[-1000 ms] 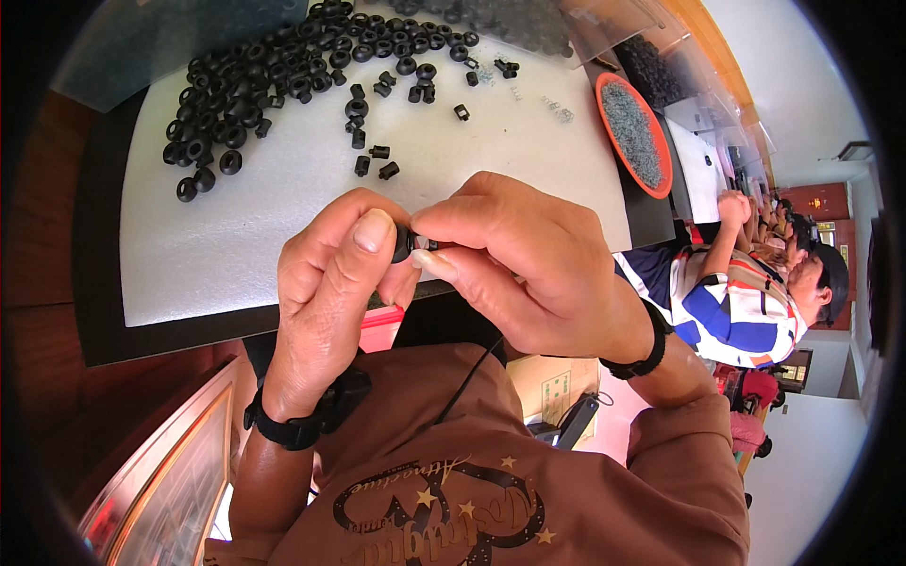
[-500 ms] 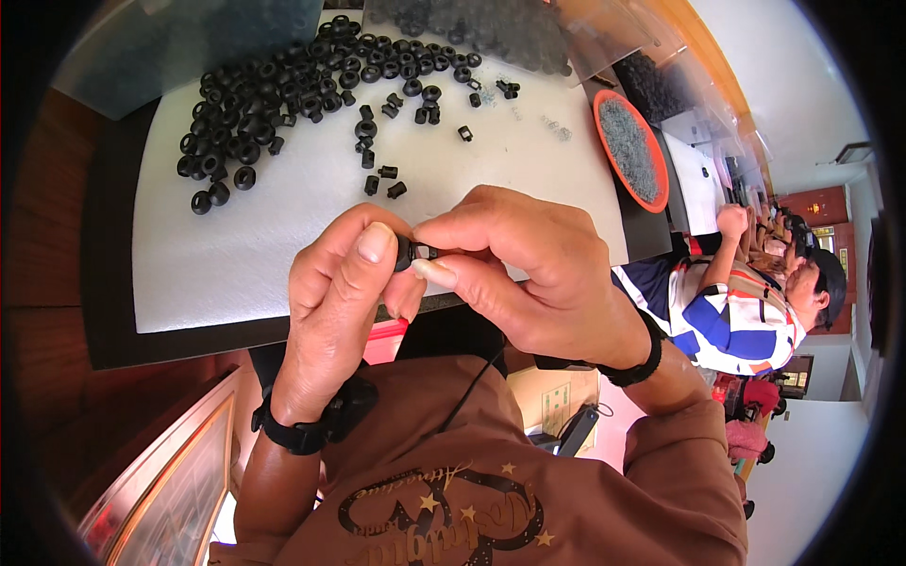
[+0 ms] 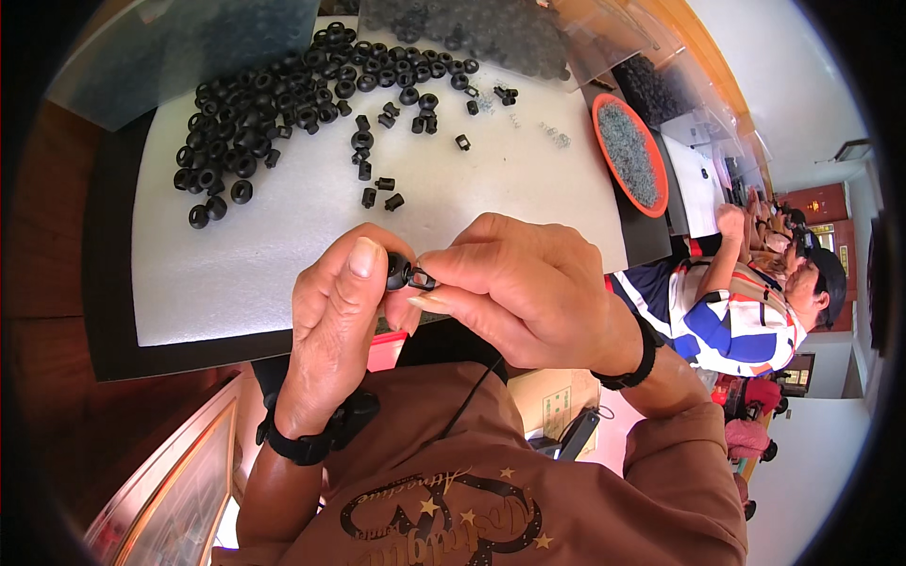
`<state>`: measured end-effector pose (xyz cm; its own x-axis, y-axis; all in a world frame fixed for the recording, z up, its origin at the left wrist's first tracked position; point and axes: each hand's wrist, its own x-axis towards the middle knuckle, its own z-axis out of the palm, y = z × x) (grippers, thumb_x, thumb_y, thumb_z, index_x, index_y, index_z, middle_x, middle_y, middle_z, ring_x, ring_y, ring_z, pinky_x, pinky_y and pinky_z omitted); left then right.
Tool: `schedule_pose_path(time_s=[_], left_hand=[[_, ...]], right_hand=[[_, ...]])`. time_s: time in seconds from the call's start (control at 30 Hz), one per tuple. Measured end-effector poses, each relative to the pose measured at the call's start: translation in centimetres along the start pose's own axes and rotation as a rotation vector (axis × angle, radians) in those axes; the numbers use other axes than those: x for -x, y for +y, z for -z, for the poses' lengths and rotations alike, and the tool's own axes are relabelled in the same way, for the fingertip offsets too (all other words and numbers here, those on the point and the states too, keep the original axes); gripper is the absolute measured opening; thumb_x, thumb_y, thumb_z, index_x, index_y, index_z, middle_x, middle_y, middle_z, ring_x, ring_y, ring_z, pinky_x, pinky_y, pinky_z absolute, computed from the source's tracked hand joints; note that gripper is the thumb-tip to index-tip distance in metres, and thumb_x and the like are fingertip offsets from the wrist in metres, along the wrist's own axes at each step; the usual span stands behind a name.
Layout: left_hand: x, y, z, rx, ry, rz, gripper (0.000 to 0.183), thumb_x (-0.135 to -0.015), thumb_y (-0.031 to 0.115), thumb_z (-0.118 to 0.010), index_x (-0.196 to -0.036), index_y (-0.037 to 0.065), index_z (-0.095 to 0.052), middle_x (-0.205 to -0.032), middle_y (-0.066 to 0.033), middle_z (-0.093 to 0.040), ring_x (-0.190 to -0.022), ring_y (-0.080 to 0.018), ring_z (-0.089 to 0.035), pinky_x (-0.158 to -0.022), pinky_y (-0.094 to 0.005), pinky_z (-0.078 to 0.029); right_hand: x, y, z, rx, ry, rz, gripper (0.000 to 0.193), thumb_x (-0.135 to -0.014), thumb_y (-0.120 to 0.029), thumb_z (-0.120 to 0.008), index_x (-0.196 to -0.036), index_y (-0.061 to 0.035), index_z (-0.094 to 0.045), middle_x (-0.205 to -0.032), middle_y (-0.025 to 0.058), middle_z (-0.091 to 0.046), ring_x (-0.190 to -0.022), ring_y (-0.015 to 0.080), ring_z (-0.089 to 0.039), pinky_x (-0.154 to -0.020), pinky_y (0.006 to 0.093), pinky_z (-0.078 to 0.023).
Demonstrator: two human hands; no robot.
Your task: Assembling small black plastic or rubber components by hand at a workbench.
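Note:
In front of me, over the near edge of the white sheet [image 3: 472, 179], my hands meet. My left hand [image 3: 330, 307] is closed around a round black plastic piece [image 3: 397, 271], gripping it between thumb and fingers. A small black plug with a square window [image 3: 422, 279] is pinched between the thumb and forefinger of my right hand [image 3: 533, 288]. The plug's end touches or enters the round piece; I cannot tell how deep. Beyond my hands lie several loose black plugs [image 3: 385, 184], and a heap of round black pieces [image 3: 247, 141] spreads over the far left.
An orange-red basin [image 3: 662, 184] of small greyish bits stands at the right. Tiny clear pieces [image 3: 557, 138] lie on the sheet. Translucent bins [image 3: 189, 66] line the back. A co-worker [image 3: 746, 302] sits at the right, and a cardboard box [image 3: 557, 406] is below the table.
Both hands have shifted slightly down in the picture. The plug has tilted and the round piece now shows more between my fingers. Both hands keep their hold.

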<state>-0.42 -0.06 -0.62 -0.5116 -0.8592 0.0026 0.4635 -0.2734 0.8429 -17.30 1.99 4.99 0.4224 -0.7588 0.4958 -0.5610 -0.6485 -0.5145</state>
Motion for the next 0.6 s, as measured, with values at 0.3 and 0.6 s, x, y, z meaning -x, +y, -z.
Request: schedule_pose_path(time_s=[0.3, 0.6], left_hand=[[-0.04, -0.23, 0.00, -0.118, -0.001, -0.031, 0.044, -0.100, 0.040, -0.039, -0.086, 0.001, -0.054, -0.068, -0.0008, -0.050, -0.061, -0.0073, -0.045, -0.058, -0.0223, -0.039], [0.15, -0.31, 0.14, -0.150, 0.018, -0.032, 0.047, -0.099, 0.042, -0.039, -0.087, 0.001, -0.056, -0.070, -0.0012, -0.052, -0.060, -0.0070, -0.047, -0.058, -0.0218, -0.040]], right_hand=[[-0.13, -0.46, 0.58, 0.074, -0.052, 0.003, 0.016, -0.074, -0.004, -0.069, -0.087, -0.0013, -0.058, -0.067, 0.0077, -0.051, -0.051, 0.0234, -0.054, -0.043, 0.0315, -0.042], [0.22, -0.68, 0.18, 0.087, -0.027, 0.001, 0.017, -0.073, -0.003, -0.069, -0.085, -0.0014, -0.056, -0.067, 0.0081, -0.051, -0.052, 0.0239, -0.054, -0.043, 0.0314, -0.043]])
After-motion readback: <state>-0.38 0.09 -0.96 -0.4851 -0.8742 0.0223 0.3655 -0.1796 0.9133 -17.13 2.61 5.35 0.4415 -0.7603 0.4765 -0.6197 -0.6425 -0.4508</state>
